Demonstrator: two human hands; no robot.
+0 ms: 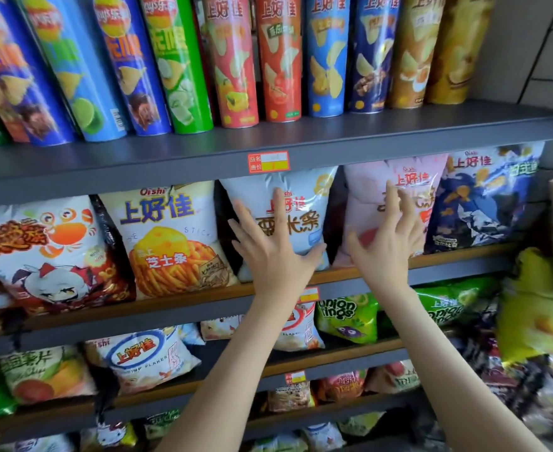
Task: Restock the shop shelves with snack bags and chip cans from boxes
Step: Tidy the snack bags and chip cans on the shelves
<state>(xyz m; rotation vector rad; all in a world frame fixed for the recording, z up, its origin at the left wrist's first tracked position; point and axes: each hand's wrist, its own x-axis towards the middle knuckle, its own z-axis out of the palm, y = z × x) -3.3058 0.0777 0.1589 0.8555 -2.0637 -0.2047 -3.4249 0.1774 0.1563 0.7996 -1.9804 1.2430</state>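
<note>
My left hand (273,246) lies flat, fingers spread and straight, against a pale blue snack bag (304,203) standing on the second shelf. My right hand (387,243) presses with straight fingers on the pink snack bag (366,194) right beside it. A dark blue bag (487,197) stands to the right of the pink one. To the left stand a yellow cheese-stick bag (167,236) and a crab-print bag (40,249). Tall chip cans (278,57) line the top shelf (333,138).
Lower shelves hold more snack bags, among them green onion-ring bags (348,316) and a white prawn-flake bag (144,357). Yellow and dark bags (529,308) hang or stack at the right edge, blurred. A tiled wall (548,53) shows at the upper right.
</note>
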